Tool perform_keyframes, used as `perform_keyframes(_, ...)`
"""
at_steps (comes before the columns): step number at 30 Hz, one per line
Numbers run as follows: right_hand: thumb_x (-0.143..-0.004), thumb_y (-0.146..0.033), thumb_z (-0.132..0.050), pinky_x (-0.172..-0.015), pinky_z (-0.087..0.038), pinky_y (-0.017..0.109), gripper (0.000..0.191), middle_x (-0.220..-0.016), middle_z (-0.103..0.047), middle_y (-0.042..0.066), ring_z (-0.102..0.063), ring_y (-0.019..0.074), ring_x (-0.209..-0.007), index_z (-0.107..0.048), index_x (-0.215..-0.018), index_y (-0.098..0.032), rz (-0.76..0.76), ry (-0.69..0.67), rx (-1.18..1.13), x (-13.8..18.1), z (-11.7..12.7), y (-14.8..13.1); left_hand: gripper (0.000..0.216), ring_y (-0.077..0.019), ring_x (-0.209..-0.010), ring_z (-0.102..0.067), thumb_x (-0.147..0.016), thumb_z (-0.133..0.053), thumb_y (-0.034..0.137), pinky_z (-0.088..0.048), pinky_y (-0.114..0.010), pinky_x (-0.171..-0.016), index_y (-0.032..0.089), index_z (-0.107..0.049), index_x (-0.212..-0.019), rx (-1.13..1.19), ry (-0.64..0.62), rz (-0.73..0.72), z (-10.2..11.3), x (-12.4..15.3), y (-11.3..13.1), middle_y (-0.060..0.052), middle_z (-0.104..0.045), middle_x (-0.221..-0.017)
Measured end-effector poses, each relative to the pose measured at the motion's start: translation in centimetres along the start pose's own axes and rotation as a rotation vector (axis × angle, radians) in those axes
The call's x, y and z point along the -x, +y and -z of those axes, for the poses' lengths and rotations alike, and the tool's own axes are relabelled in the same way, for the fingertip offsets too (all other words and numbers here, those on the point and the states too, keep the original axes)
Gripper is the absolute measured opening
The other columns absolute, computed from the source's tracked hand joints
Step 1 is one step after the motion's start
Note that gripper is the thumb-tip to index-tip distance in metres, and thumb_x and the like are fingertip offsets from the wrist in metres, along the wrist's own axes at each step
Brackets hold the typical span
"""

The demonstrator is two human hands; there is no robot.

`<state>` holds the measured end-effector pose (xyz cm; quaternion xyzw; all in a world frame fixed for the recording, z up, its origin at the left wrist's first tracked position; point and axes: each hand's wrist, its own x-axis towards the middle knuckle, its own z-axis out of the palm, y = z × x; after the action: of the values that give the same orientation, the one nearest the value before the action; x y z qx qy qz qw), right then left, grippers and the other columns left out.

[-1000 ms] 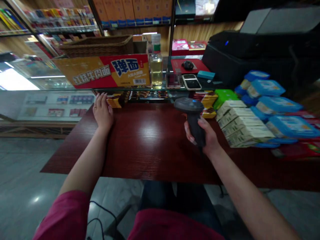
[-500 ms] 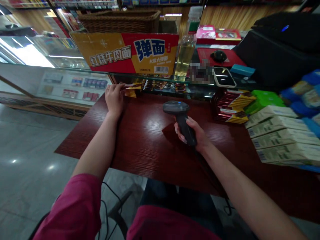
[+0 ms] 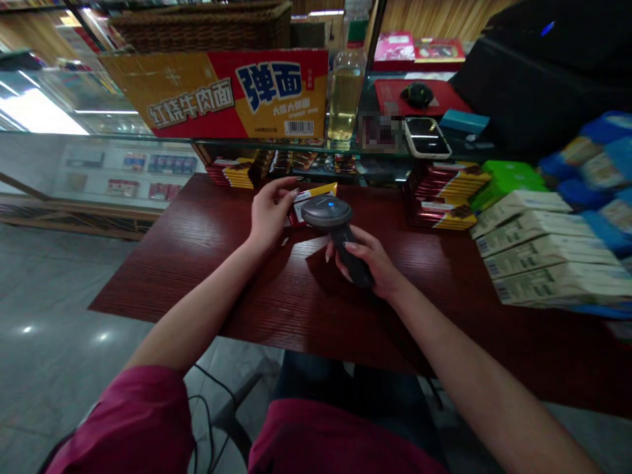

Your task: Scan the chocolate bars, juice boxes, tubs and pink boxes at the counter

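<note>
Scanner (image 3: 330,217) clamped in right hand (image 3: 368,258) grip; left hand (image 3: 269,212) grip pinches yellow-red packet (image 3: 316,193) just beside scanner head.

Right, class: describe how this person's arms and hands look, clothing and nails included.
A short magenta sleeve covers the left upper arm; both forearms are bare. The left hand and right hand have longish pale nails. No watch shows.
</note>
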<state>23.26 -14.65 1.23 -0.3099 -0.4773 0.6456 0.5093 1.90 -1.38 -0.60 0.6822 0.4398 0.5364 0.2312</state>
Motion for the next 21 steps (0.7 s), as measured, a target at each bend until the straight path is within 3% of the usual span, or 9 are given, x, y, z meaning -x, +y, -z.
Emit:
perform_keyframes(7, -0.084, -0.049, -0.078, -0.035, -0.038, 0.020, 0.040, -0.079, -0.071, 0.002, -0.053, 0.0087, -0.046, -0.062, -0.106, -0.019, 0.016, 0.070, 0.021, 0.1, 0.0, 0.1, 0.026, -0.0185, -0.089, -0.075, -0.100, -0.067, 0.029, -0.062, -0.031, -0.080, 0.026, -0.073, -0.125, -0.023, 0.021, -0.024, -0.1, 0.5, 0.2, -0.003, -0.080, -0.098)
perform_keyframes(12, -0.083, -0.049, -0.079, -0.035, -0.038, 0.021, 0.042, -0.079, -0.071, 0.002, -0.053, 0.0090, -0.046, -0.062, -0.106, -0.018, -0.015, 0.059, 0.009, 0.0, 0.1, 0.2, 0.023, -0.0183, -0.098, -0.074, -0.101, -0.063, 0.025, -0.062, -0.032, -0.084, 0.026, -0.073, -0.122, -0.082, 0.064, -0.050, -0.2, 0.6, 0.4, -0.005, -0.079, -0.118)
perform_keyframes(16, -0.083, -0.048, -0.078, -0.036, -0.039, 0.021, 0.040, -0.082, -0.071, 0.003, -0.055, 0.0097, -0.048, -0.062, -0.105, -0.019, 0.010, 0.076, -0.025, 0.1, 0.2, 0.0, 0.022, -0.0170, -0.095, -0.074, -0.102, -0.063, 0.026, -0.061, -0.031, -0.086, 0.025, -0.070, -0.123, -0.054, 0.098, -0.060, -0.4, 0.6, 0.4, -0.005, -0.078, -0.116)
perform_keyframes(21, -0.086, -0.050, -0.073, -0.036, -0.038, 0.020, 0.037, -0.087, -0.070, 0.002, -0.053, 0.0085, -0.049, -0.060, -0.102, -0.020, 0.128, 0.136, -0.026, 2.6, 1.5, -2.4, 0.015, -0.0164, -0.100, -0.072, -0.102, -0.063, 0.025, -0.060, -0.030, -0.091, 0.024, -0.069, -0.116, -0.062, 0.159, -0.123, -2.6, 0.7, 2.2, -0.005, -0.074, -0.115)
